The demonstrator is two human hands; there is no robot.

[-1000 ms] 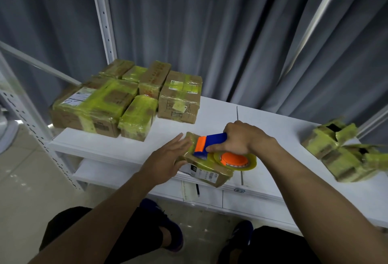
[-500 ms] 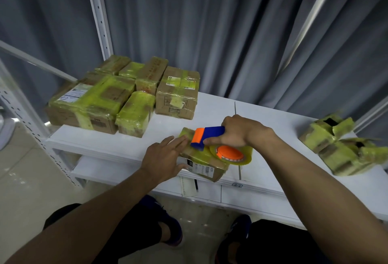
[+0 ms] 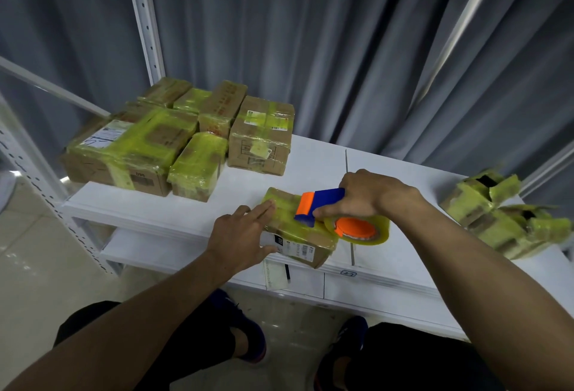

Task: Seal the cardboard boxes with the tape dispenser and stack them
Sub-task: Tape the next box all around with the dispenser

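A small cardboard box [image 3: 290,237] wrapped in yellowish tape lies at the front edge of the white table [image 3: 313,167]. My left hand [image 3: 240,237] rests flat against its left side, fingers straight. My right hand [image 3: 368,196] grips the blue and orange tape dispenser [image 3: 324,207], whose head sits on top of the box; its tape roll [image 3: 360,230] hangs off the box's right end.
Several taped boxes [image 3: 174,142] stand grouped at the table's back left. Two boxes with open flaps [image 3: 509,219] lie at the right. A white shelf post [image 3: 144,14] and grey curtains rise behind. My legs and shoes are below the table edge.
The view has shifted slightly. My right hand has drawn the dispenser a little along the box top, and my left hand stays against the box's side.
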